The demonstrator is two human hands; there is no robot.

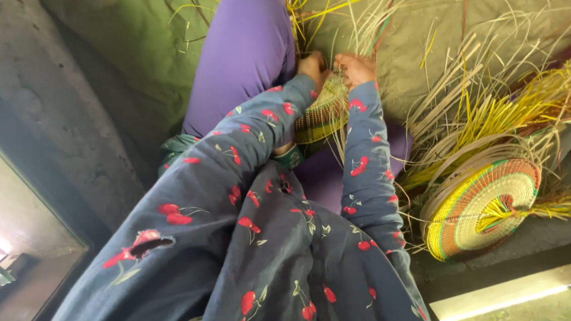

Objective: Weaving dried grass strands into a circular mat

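Green cloth floor covering (pixel 136 52) backs the scene. Left hand (pixel 312 68) and right hand (pixel 356 67) both grip a small yellow-green woven straw basket piece (pixel 322 112), beside a purple-clad knee (pixel 244 54). Judged light, stiff yet springy, best held by its rim; a finished striped coiled disc (pixel 483 204) lies well apart.

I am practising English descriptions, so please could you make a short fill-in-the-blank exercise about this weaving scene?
1. The left hand and the right hand both grip a small woven basket piece of yellow and green fibre, resting on a ____ trouser leg.
2. The dark blue sleeves carry a red ____ print.
3. The finished round coiled mat lies to the person's ____.

Missing words: purple; cherry; right
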